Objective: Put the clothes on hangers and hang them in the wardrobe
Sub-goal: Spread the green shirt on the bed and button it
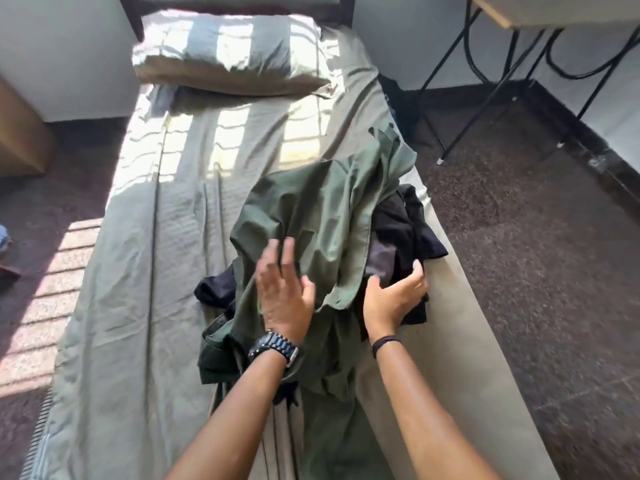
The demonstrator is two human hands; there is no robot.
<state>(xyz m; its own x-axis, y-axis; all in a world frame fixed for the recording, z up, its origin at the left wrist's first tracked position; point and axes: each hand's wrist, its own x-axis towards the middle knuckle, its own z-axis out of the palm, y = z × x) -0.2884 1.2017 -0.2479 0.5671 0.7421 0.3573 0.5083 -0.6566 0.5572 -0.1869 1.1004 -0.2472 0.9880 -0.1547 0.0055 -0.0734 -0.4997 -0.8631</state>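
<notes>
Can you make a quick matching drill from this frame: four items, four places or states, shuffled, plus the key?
Items
1. green garment
2. pillow
3. left hand
4. right hand

Places or states
A. at the head of the bed, striped by sunlight
B. open, palm down over the green cloth, watch on its wrist
C. draped on top of the clothes pile
D. fingers at the dark clothes on the pile's right side, black band on its wrist

Pairs: 1-C, 2-A, 3-B, 4-D
</notes>
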